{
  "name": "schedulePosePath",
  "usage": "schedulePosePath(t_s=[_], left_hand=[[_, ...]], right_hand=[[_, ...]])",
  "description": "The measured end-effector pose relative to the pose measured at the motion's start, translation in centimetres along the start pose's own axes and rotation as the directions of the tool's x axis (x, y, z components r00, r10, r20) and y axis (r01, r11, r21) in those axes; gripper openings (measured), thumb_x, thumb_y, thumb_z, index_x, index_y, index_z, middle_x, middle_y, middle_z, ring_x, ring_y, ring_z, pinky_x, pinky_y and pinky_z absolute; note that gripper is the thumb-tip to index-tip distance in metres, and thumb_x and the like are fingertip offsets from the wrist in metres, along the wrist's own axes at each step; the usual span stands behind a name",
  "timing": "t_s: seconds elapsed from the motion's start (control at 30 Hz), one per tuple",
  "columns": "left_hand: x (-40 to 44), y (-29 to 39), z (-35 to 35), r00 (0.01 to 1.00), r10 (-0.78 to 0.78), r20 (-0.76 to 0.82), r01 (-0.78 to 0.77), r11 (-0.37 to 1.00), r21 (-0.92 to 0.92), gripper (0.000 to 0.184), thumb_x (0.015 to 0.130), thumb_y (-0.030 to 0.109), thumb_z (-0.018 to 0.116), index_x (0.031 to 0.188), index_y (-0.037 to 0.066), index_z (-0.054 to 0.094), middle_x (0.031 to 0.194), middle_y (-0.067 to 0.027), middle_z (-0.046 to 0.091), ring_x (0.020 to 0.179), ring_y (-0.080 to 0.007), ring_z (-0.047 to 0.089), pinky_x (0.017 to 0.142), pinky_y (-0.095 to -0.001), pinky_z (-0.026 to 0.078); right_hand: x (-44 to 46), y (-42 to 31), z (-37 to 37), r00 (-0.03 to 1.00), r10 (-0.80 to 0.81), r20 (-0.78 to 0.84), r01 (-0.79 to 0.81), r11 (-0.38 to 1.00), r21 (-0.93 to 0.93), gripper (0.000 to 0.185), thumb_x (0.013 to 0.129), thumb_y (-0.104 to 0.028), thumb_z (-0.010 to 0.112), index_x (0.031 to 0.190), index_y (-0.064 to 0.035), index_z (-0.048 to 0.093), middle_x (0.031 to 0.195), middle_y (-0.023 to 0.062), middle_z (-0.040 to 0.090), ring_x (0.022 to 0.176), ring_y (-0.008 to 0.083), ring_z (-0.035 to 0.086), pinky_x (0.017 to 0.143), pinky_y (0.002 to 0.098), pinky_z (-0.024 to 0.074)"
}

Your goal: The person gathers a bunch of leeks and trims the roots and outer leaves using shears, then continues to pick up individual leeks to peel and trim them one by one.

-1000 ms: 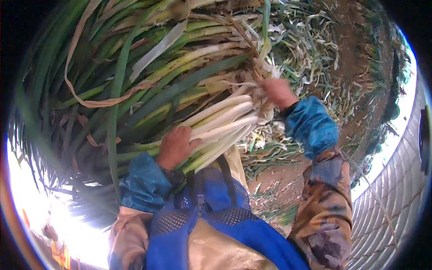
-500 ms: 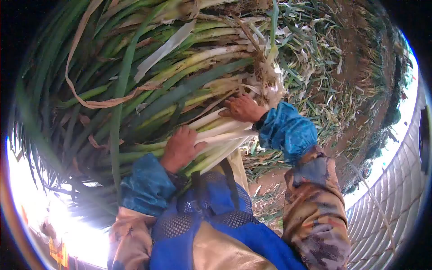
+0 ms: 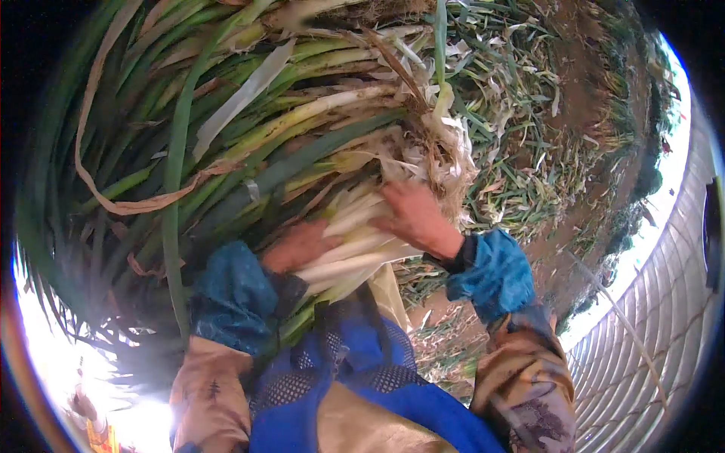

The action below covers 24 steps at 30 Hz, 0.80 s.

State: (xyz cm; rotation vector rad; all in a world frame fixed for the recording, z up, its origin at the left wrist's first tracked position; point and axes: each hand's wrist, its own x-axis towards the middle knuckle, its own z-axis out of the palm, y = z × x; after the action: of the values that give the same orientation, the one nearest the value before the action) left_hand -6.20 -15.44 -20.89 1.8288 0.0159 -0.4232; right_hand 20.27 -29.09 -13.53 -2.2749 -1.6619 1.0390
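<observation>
At the left edge of the big heap of green leafy stalks (image 3: 249, 121), the leaves are being crossed by a dry, tan, ribbon-like strip (image 3: 92, 151). Moving right, at the heap's near edge, a bare left hand (image 3: 303, 245) is being held palm-down over a bunch of long, smooth, white-to-green stalks (image 3: 351, 245). It's being blurred a bit, so whether anything's being pinched there honestly can't be told.

The bunch is being shown off nicely: pale, clean-looking, roughly parallel, way brighter than the yellowed stuff behind. Looks like it's being gathered and evened up, imo; for the next move, a light, even hold around all the stems is probably being called for.

Further right, a bare right hand (image 3: 419, 219) is being rested on the stems, thumb spread away from the fingers. Just beyond, by the heap's right edge, papery peelings and stringy roots (image 3: 453, 162) are being seen tangled together.
</observation>
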Motion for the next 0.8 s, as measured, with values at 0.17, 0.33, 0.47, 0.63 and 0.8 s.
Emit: schedulePosePath(t_s=[0.17,0.33,0.47,0.63,0.8], left_hand=[[1.3,0.6,0.2,0.963,-0.251,0.102,0.255,0.967,-0.026,0.05,0.09,0.041,0.044,0.133,0.015,0.04,0.136,-0.0223,0.036,0.127,-0.0351,0.034,0.107,-0.0394,0.024],[5.1,3.4,-2.8,0.722,-0.565,0.398,0.648,0.754,-0.104,0.068,0.085,0.051,0.046,0.129,0.0,0.041,0.128,-0.024,0.045,0.121,-0.0348,0.041,0.102,-0.0388,0.031],[3.7,2.2,-0.9,0.83,-0.55,0.09,0.557,0.823,-0.107,0.052,0.087,0.043,0.047,0.117,0.001,0.05,0.107,-0.0232,0.058,0.099,-0.0397,0.055,0.086,-0.0445,0.043],[3.9,4.3,-3.7,0.749,-0.611,0.256,0.651,0.75,-0.115,0.055,0.086,0.044,0.046,0.121,0.001,0.049,0.117,-0.0228,0.055,0.109,-0.0386,0.05,0.094,-0.0418,0.037],[3.2,5.3,-4.3,0.75,-0.608,0.26,0.651,0.748,-0.129,0.053,0.084,0.042,0.051,0.12,0.005,0.05,0.113,-0.0234,0.056,0.105,-0.0377,0.053,0.091,-0.0425,0.04]], right_hand=[[1.1,4.3,-4.6,0.914,0.31,-0.263,-0.373,0.896,-0.241,0.057,0.072,-0.034,0.065,0.116,-0.0039,0.046,0.094,0.0164,0.055,0.086,0.0332,0.051,0.072,0.0433,0.0412],[3.9,12.4,0.8,0.946,0.313,0.089,-0.228,0.832,-0.505,0.036,0.075,-0.024,0.058,0.107,-0.0085,0.05,0.085,0.0115,0.058,0.079,0.0298,0.059,0.066,0.0436,0.0447],[4.5,15.2,-2.5,0.944,0.321,-0.074,-0.323,0.855,-0.405,0.021,0.078,-0.022,0.054,0.098,-0.0131,0.054,0.08,0.0126,0.062,0.075,0.0314,0.063,0.064,0.0446,0.0483],[7.0,17.6,-5.0,0.863,0.464,-0.201,-0.505,0.769,-0.393,0.017,0.077,-0.026,0.055,0.087,-0.0114,0.059,0.08,0.0148,0.063,0.076,0.0335,0.062,0.065,0.0446,0.049],[9.6,22.9,-4.6,0.875,0.305,-0.375,-0.452,0.791,-0.413,0.02,0.077,-0.028,0.055,0.085,-0.0102,0.059,0.081,0.0158,0.063,0.078,0.0354,0.062,0.066,0.0447,0.0492]])
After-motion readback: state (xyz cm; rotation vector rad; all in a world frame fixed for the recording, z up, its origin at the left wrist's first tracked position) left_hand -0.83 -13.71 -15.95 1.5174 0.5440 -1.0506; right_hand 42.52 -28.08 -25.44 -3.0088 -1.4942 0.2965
